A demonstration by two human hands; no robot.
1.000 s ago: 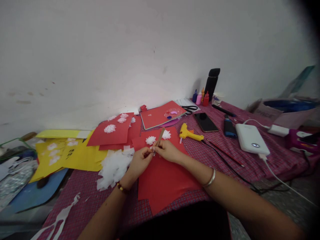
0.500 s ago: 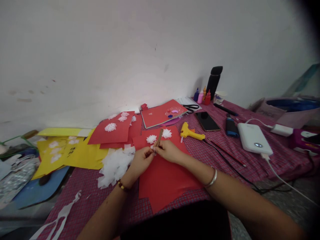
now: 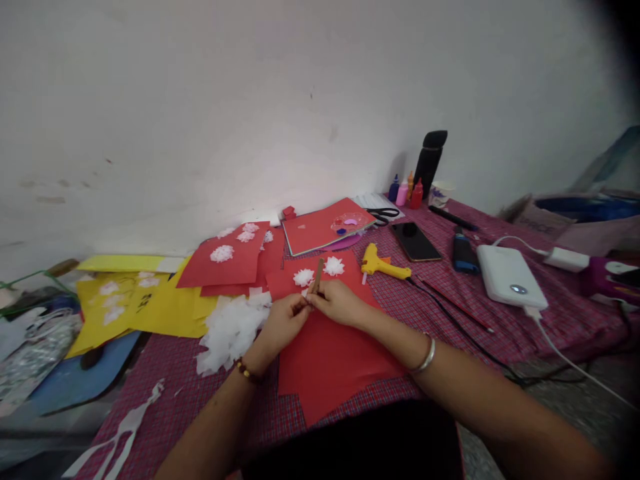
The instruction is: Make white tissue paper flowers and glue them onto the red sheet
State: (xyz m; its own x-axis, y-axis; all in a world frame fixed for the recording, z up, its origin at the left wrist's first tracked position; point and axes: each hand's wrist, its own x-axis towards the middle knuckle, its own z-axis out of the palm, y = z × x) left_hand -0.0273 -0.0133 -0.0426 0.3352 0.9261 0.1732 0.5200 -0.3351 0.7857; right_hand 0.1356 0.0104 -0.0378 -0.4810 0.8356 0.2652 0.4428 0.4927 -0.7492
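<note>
My right hand (image 3: 339, 302) grips a thin brown stick (image 3: 319, 272), its upper end pointing up and away from me. Fingertips of my left hand (image 3: 284, 321) are pinched together against the stick's lower end; what lies between them is too small to make out. Both hands are over a red paper sheet (image 3: 340, 363). Just beyond them, two white ruffled paper flowers, one on the left (image 3: 303, 277) and one on the right (image 3: 333, 266), sit on the red sheet. A heap of white tissue pieces (image 3: 230, 333) lies beside my left hand.
A yellow glue gun (image 3: 383, 264) lies right of the red sheet, its black cord trailing past a red pencil (image 3: 457, 305). Further right are a phone (image 3: 415, 241) and a white power bank (image 3: 513, 277). Red sheets with white flowers (image 3: 225, 267) lie at the left.
Almost nothing differs. Both hands keep their pinch at the stick, and the view has shifted very slightly.
</note>
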